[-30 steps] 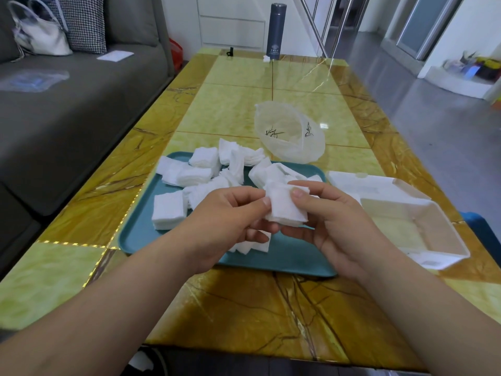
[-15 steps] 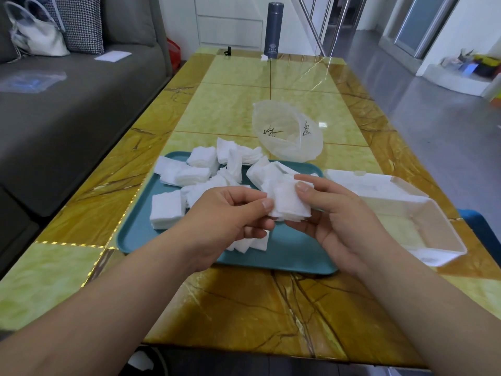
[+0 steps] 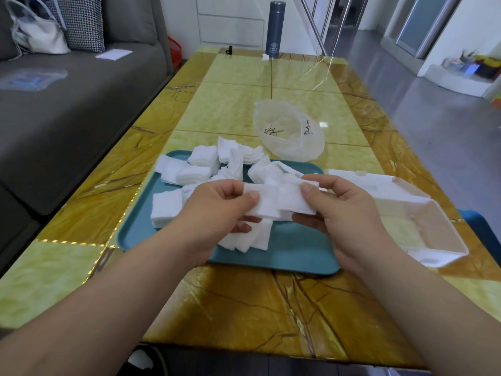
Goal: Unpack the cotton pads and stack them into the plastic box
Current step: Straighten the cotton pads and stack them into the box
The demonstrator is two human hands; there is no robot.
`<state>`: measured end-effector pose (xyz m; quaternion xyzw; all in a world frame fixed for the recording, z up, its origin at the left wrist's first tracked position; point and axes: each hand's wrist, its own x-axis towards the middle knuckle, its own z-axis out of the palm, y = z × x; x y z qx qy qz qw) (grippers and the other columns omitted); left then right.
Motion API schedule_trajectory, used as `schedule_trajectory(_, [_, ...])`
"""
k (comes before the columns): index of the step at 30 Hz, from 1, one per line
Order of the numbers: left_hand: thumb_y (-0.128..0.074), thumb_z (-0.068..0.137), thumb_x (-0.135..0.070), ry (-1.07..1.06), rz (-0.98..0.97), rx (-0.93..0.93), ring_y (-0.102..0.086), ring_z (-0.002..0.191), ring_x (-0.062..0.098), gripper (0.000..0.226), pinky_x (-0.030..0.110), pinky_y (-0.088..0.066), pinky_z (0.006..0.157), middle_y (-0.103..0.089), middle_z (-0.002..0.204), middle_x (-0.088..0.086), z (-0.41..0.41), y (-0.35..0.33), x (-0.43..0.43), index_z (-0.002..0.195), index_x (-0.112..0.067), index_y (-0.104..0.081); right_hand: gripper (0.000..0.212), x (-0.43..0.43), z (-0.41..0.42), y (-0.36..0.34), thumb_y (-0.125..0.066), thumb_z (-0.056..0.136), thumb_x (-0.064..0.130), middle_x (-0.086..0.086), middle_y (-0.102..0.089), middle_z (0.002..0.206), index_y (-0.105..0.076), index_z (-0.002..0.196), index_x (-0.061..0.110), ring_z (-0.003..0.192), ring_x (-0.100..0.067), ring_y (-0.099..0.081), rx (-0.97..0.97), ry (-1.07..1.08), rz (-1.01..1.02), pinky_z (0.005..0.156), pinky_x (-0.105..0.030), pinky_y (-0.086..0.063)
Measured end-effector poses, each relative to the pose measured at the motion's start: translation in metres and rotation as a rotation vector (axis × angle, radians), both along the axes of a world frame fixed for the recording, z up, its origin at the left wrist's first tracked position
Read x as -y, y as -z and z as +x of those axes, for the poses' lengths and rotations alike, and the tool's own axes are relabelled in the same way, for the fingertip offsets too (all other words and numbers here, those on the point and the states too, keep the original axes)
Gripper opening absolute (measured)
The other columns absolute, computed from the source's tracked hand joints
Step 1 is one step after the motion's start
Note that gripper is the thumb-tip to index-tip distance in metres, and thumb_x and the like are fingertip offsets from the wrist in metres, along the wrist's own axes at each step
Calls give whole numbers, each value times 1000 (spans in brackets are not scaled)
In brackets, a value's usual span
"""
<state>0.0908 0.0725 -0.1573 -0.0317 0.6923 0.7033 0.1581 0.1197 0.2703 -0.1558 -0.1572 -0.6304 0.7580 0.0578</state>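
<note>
Both hands hold a bundle of white cotton pads (image 3: 279, 202) above the teal tray (image 3: 292, 253). My left hand (image 3: 217, 210) pinches its left end between thumb and fingers. My right hand (image 3: 341, 210) grips its right end with the thumb on top. Several more cotton pads (image 3: 200, 164) lie loose and in small stacks on the tray. The white plastic box (image 3: 423, 226) stands open to the right of the tray, its lid (image 3: 363, 180) folded back at the far side. A crumpled clear bag (image 3: 287, 131) lies behind the tray.
The tray sits on a glossy yellow marble table (image 3: 244, 308). A dark flask (image 3: 274, 28) stands at the table's far end. A grey sofa (image 3: 67, 104) with a white handbag (image 3: 40, 33) runs along the left. Open floor lies to the right.
The bundle was a compact stack held mostly by my right hand. Now my hands have moved apart and the pads are spread sideways between them.
</note>
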Motion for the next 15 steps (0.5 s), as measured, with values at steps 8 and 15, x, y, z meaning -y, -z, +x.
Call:
schedule_trajectory(8, [-68,96,-9,105,224,-54,-68,72,16,18,25,-54,62,-75,91,9,4,-10,-2,113,-3,-71,19,5,3,1,-68,98,7,-10,-81,99,-74,115,9,98,-25,-77,4,-88,23,83,-36,-64])
schedule_trajectory(15, [-75,93,-14,61,31,-136,-65,75,15,8,29,-50,64,-75,87,4,3,0,-4,101,-12,-75,25,7,11,-6,-54,105,10,-16,-77,114,-72,120,3,110,-31,-74,20,-300,-150,90,-37,-63])
